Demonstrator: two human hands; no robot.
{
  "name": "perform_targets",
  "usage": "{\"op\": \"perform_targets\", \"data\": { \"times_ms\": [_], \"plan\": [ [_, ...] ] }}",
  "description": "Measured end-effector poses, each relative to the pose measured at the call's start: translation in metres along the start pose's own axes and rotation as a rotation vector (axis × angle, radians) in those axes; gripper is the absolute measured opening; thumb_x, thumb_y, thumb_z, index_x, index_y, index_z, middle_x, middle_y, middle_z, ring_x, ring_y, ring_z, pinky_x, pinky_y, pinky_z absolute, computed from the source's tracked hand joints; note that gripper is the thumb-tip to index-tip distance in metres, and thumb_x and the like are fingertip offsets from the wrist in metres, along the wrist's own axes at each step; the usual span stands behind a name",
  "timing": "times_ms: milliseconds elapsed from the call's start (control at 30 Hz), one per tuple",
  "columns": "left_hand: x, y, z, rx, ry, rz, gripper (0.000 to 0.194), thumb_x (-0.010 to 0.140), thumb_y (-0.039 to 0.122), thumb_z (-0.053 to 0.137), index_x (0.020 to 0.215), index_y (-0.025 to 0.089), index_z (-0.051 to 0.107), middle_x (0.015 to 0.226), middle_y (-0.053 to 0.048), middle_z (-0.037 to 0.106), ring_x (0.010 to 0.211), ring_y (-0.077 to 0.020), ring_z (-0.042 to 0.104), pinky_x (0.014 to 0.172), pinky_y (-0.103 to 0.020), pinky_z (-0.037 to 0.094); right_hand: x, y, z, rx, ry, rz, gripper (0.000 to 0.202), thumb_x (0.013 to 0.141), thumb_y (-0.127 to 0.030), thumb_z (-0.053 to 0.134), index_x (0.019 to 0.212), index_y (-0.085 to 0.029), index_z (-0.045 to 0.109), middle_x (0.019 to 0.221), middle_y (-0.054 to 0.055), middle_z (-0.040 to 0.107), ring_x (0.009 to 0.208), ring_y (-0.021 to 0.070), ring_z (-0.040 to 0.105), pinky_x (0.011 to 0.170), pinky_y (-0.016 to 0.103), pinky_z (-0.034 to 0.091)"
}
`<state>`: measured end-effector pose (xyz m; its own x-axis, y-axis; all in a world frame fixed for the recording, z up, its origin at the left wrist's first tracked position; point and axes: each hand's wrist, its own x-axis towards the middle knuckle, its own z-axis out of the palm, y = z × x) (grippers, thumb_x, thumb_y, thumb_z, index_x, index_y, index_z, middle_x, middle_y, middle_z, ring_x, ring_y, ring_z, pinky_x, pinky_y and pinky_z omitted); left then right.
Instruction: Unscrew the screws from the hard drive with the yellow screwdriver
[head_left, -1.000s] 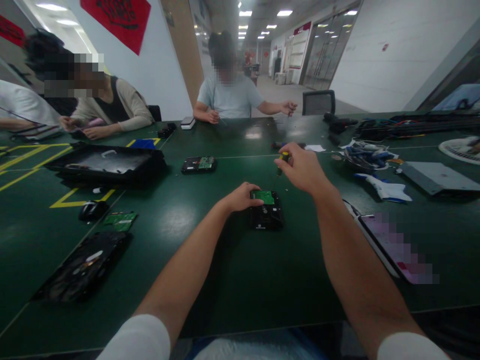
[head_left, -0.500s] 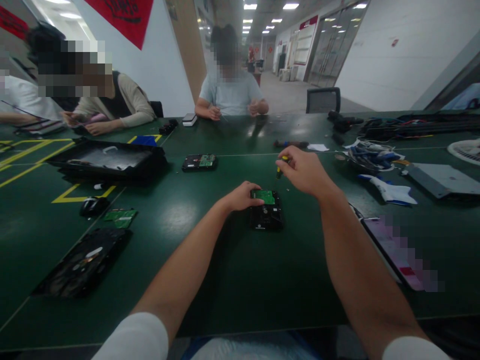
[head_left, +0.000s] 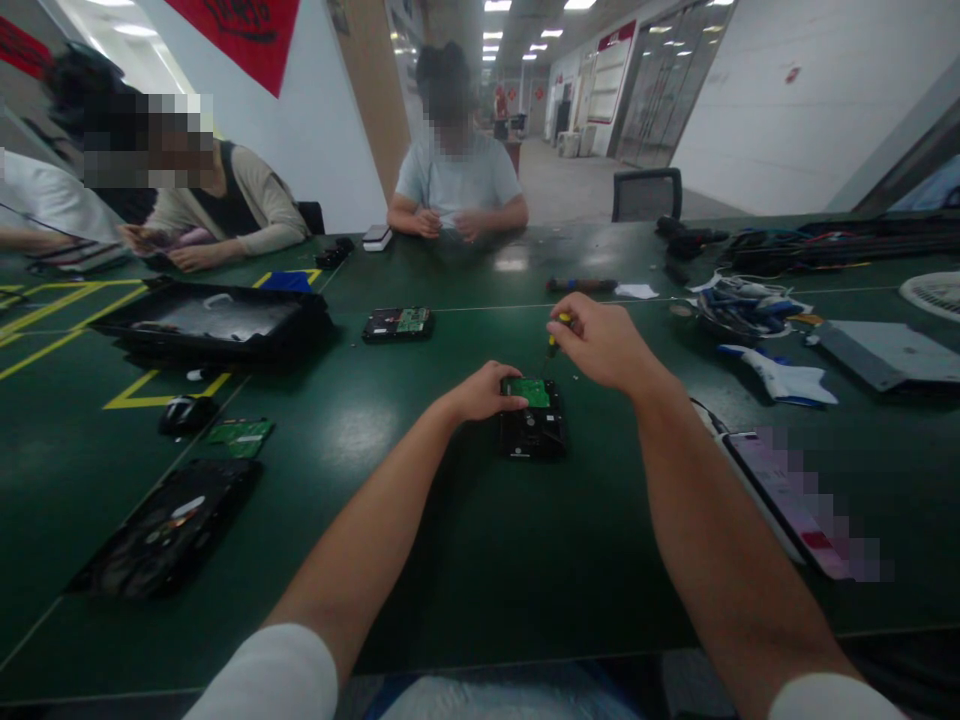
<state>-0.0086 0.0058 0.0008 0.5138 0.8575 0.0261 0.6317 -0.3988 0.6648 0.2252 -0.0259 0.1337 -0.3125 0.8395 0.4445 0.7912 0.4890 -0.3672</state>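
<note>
The right hand (head_left: 604, 340) is gripping a slim yellow-and-black screwdriver (head_left: 553, 342) in closed fingertips, its shaft slanting down toward the far edge of a black rectangular hard drive (head_left: 534, 430); whether the tip is touching cannot be told. The left hand (head_left: 481, 393) is clasping that drive at its far left corner, the thumb lying over its green circuit board (head_left: 534, 392). The drive is resting on the dark green tabletop (head_left: 450, 570), between near and far edges. A smaller-looking black drive unit (head_left: 397, 324) is lying nearer the far edge, leftward.
</note>
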Motion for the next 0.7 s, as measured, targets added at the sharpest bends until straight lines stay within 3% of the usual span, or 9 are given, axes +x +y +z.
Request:
{"op": "perform_targets", "data": {
  "times_ms": [700],
  "plan": [
    [-0.0027,0.0047,-0.0019,0.016,-0.004,0.01,0.061,0.089,0.05,0.074,0.141,0.019,0.062,0.129,-0.013,0.057,0.101,-0.0235,0.064,0.094,-0.04,0.055,0.0009,0.0068,0.0017,0.018,0.01,0.043,0.017,0.097,-0.034,0.061,0.107,-0.021,0.068,0.083,0.008,0.074,0.077,0.0251,0.068,0.076,0.039,0.048]
  ]
}}
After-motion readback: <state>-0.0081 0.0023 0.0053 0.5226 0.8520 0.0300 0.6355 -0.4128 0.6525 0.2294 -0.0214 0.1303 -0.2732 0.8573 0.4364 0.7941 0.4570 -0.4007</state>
